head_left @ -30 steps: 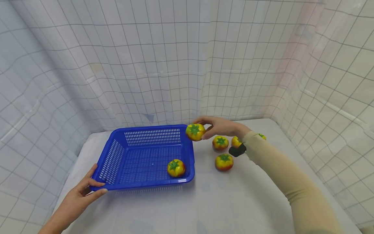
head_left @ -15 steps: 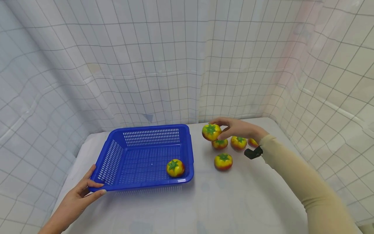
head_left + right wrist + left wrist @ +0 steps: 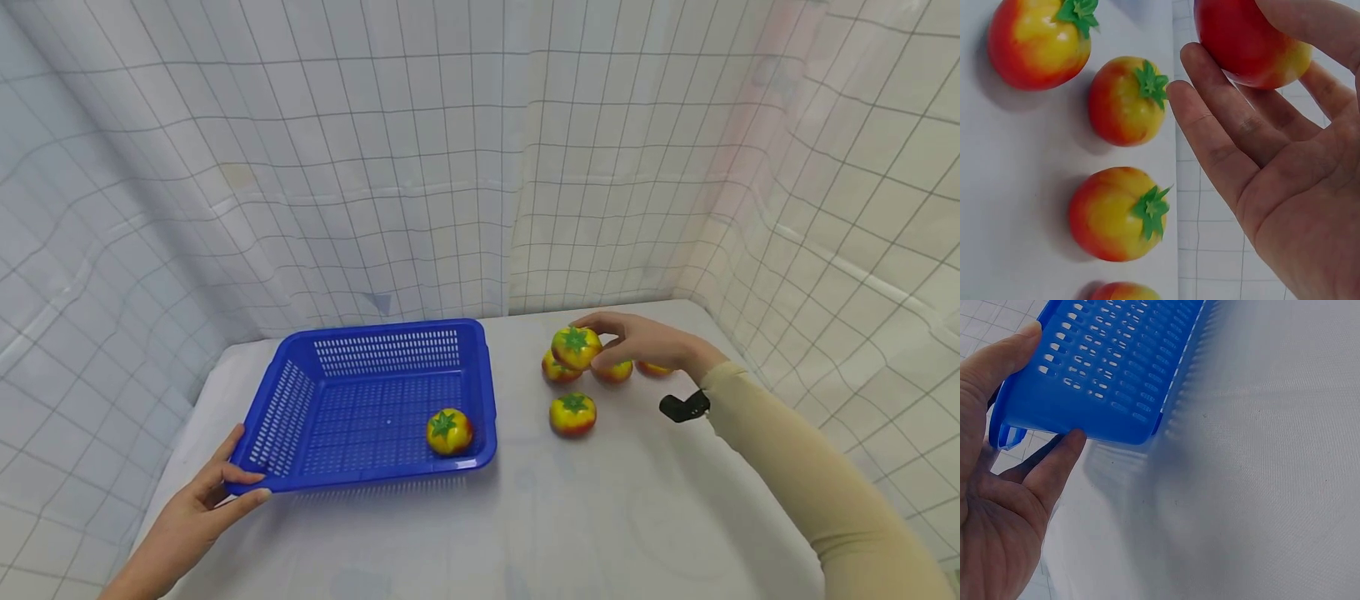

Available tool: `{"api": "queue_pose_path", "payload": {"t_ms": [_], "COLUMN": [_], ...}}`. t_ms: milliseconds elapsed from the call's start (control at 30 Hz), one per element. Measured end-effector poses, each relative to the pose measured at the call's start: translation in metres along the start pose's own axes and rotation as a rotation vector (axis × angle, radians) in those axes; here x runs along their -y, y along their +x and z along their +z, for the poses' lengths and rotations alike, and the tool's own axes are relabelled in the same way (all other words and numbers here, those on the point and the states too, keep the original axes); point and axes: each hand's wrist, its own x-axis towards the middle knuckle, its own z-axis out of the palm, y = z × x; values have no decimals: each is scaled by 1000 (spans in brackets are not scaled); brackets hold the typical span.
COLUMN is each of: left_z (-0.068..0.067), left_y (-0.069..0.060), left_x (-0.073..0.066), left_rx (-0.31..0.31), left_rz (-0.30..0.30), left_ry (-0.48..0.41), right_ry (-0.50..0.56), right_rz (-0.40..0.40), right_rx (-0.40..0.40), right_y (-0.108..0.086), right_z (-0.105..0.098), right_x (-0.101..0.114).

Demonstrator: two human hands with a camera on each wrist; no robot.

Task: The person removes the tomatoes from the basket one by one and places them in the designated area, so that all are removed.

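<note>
My left hand [image 3: 197, 507] pinches the near left corner of a blue plastic basket [image 3: 367, 478]; in the left wrist view the thumb lies over the rim and fingers sit beneath it. One yellow-red tomato [image 3: 449, 432] with a green star-shaped top rests inside, near the right front. Raised off the table, another tomato [image 3: 576, 348] is held between the thumb and fingers of my right hand [image 3: 641, 343]. It partly covers a tomato [image 3: 557, 372] behind it. From the right wrist, the held tomato [image 3: 1244, 44] shows its red underside.
Right of the basket, a tomato [image 3: 573, 415] lies nearest the front. Two more, one tomato [image 3: 617, 373] and one partly hidden tomato [image 3: 655, 368], lie under and past my right hand. White gridded curtain [image 3: 390, 167] surrounds the white table [image 3: 585, 517] at the back and sides.
My right hand has moved right with the tomato, from above the basket's right rim to over the tomatoes on the table. The left hand and basket have stayed nearly the same.
</note>
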Motion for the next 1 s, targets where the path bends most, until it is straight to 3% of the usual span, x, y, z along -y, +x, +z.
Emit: {"api": "queue_pose_path", "payload": {"t_ms": [400, 700, 1000], "left_z": [0, -1, -1], "left_y": [0, 0, 0], "left_x": [-1, -2, -5], "left_rx": [4, 3, 5], "left_rz": [-22, -24, -18], "left_ry": [0, -1, 4], "right_ry": [44, 44, 119], "right_rz": [71, 65, 116], "right_rx": [-35, -49, -42], "right_y": [-25, -43, -53], "right_z": [1, 5, 10], "right_x": [-26, -43, -54]}}
